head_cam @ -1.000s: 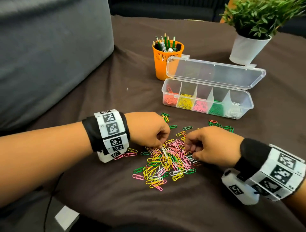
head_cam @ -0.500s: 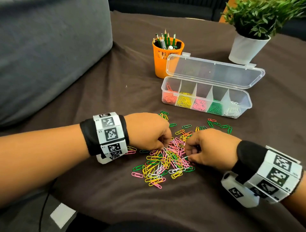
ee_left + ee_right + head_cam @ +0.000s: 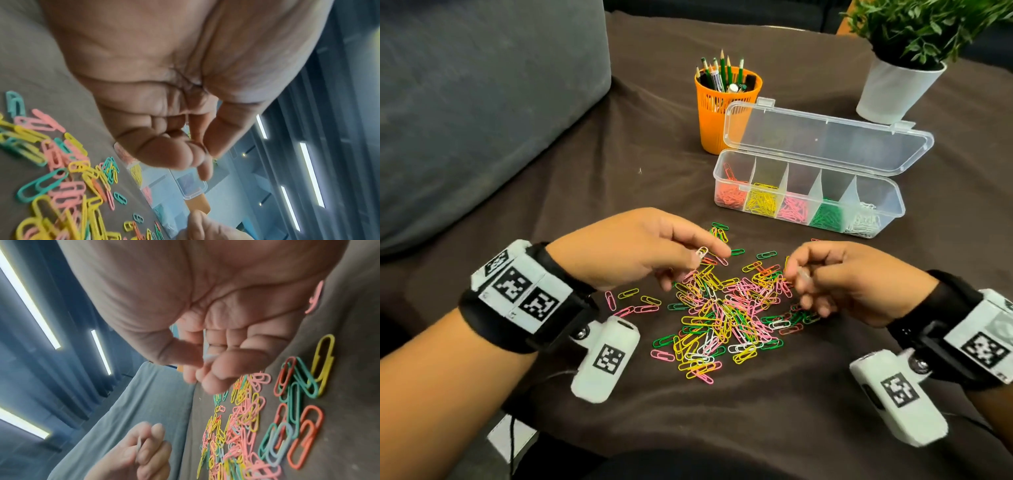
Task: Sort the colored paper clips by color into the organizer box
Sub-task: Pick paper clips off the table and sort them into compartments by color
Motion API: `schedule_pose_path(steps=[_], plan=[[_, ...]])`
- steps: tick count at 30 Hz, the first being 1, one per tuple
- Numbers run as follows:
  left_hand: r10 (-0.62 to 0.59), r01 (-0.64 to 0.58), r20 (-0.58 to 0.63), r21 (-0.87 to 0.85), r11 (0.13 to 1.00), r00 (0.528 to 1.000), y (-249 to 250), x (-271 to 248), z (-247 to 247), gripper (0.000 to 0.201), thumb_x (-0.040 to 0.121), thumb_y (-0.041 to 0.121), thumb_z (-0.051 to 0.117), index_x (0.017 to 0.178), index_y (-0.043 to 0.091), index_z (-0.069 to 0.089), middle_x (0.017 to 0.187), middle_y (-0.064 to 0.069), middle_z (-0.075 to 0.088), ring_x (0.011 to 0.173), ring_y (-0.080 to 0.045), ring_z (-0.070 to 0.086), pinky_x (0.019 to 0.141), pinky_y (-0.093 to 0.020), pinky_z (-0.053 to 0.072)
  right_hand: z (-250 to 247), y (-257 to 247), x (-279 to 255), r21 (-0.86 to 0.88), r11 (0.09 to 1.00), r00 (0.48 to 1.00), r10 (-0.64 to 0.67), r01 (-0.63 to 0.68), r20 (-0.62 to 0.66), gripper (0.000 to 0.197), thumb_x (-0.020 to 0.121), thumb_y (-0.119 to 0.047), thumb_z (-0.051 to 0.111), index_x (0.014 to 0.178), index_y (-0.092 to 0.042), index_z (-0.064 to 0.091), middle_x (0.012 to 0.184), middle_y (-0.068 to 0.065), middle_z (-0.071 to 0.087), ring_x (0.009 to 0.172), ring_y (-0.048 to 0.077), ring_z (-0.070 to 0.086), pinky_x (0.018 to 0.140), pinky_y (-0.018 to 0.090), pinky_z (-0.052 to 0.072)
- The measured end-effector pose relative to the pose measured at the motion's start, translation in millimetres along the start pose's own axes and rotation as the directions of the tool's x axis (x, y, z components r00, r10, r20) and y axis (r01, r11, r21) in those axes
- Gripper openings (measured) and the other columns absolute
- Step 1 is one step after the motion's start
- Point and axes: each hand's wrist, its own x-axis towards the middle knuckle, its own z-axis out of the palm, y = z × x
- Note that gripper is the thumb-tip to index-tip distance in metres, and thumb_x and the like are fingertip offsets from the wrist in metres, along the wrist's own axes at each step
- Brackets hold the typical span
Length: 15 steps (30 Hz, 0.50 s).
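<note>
White paper clips are pinched, one in the left hand [image 3: 647, 253] and one in the right hand [image 3: 835, 284], above the mixed clip pile [image 3: 726, 315]. Risk: loose pinches may drop them before the clear organizer box [image 3: 893, 205].

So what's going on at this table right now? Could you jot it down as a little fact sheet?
Activity: sorting paper clips by colour
Left hand: raised over the pile, pinching a white clip
Right hand: also raised, fingers pinching something small and pale, likely a white clip
Pile: mixed pink, yellow, green, orange and white clips on the dark cloth
Box: clear, lid open, five sections left to right: orange, yellow, pink, green, white
Behind the box: orange pencil cup, potted plant
</note>
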Motion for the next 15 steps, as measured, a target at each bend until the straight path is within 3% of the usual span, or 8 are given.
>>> schedule_pose_path(steps=[2, 4, 5, 7, 9, 10, 11, 15], plan=[[-0.078, 0.072, -0.025, -0.207, 0.976, 0.997, -0.4, -5.7, 2.4, 0.032, 0.074, 0.009, 0.046, 0.09, 0.005, 0.074, 0.073, -0.009, 0.056, 0.064, -0.017, 0.054, 0.051, -0.025, 0.048, 0.1, -1.7, -0.5, 0.006, 1.0, 0.999, 0.005, -0.004, -0.044, 0.021, 0.06, -0.001, 0.05, 0.08, -0.006, 0.053, 0.064, 0.011, 0.049, 0.044, 0.015, 0.046, 0.035, 0.02, 0.033], [-0.133, 0.146, 0.064, -0.28, 0.949, 0.989, -0.9, -10.7, 8.0, 0.03, 0.068, 0.009, 0.041, 0.084, 0.001, 0.066, 0.069, -0.01, 0.055, 0.056, -0.017, 0.054, 0.045, -0.025, 0.045, 5.3, -3.8, -2.5, -0.268, 0.964, 0.999, -0.017, 0.006, -0.041, 0.014, 0.062, -0.006, 0.055, 0.076, -0.009, 0.055, 0.059, 0.005, 0.048, 0.046, 0.013, 0.039, 0.041, 0.021, 0.032], [-0.163, 0.188, 0.131, -0.211, 0.959, 0.978, -0.8, -13.9, 11.9, 0.026, 0.071, 0.01, 0.043, 0.083, 0.005, 0.065, 0.064, -0.006, 0.054, 0.051, -0.013, 0.05, 0.042, -0.023, 0.04, 9.8, -5.1, -3.8, -0.482, 0.876, 0.999, -0.04, 0.022, -0.027, 0.009, 0.068, -0.01, 0.063, 0.076, -0.012, 0.059, 0.058, 0.0, 0.05, 0.049, 0.011, 0.041, 0.046, 0.02, 0.035], [-0.206, 0.162, 0.215, 0.204, 0.965, 0.955, 0.5, -19.6, 22.0, 0.008, 0.082, 0.016, 0.06, 0.084, 0.018, 0.068, 0.06, 0.004, 0.052, 0.05, -0.006, 0.044, 0.048, -0.022, 0.037, 19.5, -4.2, -5.0, -0.821, 0.569, 0.998, -0.062, 0.055, 0.024, 0.005, 0.078, -0.018, 0.069, 0.079, -0.019, 0.064, 0.056, -0.009, 0.053, 0.05, 0.003, 0.044, 0.054, 0.019, 0.038], [-0.2, 0.03, 0.184, 0.658, 0.752, 0.962, -2.6, -20.5, 32.1, 0.008, 0.088, 0.032, 0.069, 0.09, 0.025, 0.068, 0.06, 0.009, 0.053, 0.053, -0.003, 0.045, 0.054, -0.022, 0.037, 29.3, -4.6, -5.5, -0.955, 0.29, 0.996, -0.086, 0.063, 0.04, 0.005, 0.082, -0.028, 0.064, 0.084, -0.024, 0.062, 0.063, -0.011, 0.056, 0.058, 0.002, 0.05, 0.059, 0.02, 0.041], [-0.165, -0.005, 0.137, 0.782, 0.623, 0.977, -3.9, -19.9, 37.7, 0.01, 0.088, 0.037, 0.069, 0.091, 0.027, 0.068, 0.059, 0.01, 0.053, 0.055, -0.001, 0.048, 0.052, -0.018, 0.034, 32.8, -5.1, -6.2, -0.973, 0.224, 0.994, -0.102, 0.056, 0.034, 0.006, 0.083, -0.03, 0.062, 0.085, -0.024, 0.06, 0.068, -0.01, 0.058, 0.064, 0.005, 0.052, 0.063, 0.024, 0.045], [-0.129, 0.007, 0.077, 0.834, 0.551, 0.989, -2.2, -20.3, 42.4, 0.011, 0.087, 0.039, 0.068, 0.091, 0.028, 0.068, 0.057, 0.01, 0.053, 0.057, 0.002, 0.05, 0.05, -0.015, 0.031, 34.8, -5.5, -6.3, -0.98, 0.193, 0.993, -0.113, 0.051, 0.03, 0.006, 0.084, -0.03, 0.059, 0.085, -0.024, 0.059, 0.072, -0.009, 0.059, 0.068, 0.008, 0.054, 0.067, 0.028, 0.047], [-0.078, 0.029, 0.007, 0.896, 0.442, 0.997, -3.1, -15.6, 54.2, 0.013, 0.086, 0.041, 0.068, 0.089, 0.028, 0.068, 0.056, 0.013, 0.05, 0.055, 0.003, 0.047, 0.05, -0.015, 0.029, 36.6, -8.0, -6.7, -0.979, 0.196, 0.992, -0.124, 0.06, 0.036, 0.006, 0.082, -0.027, 0.058, 0.079, -0.023, 0.058, 0.07, -0.008, 0.059, 0.066, 0.006, 0.051, 0.066, 0.029, 0.046]])
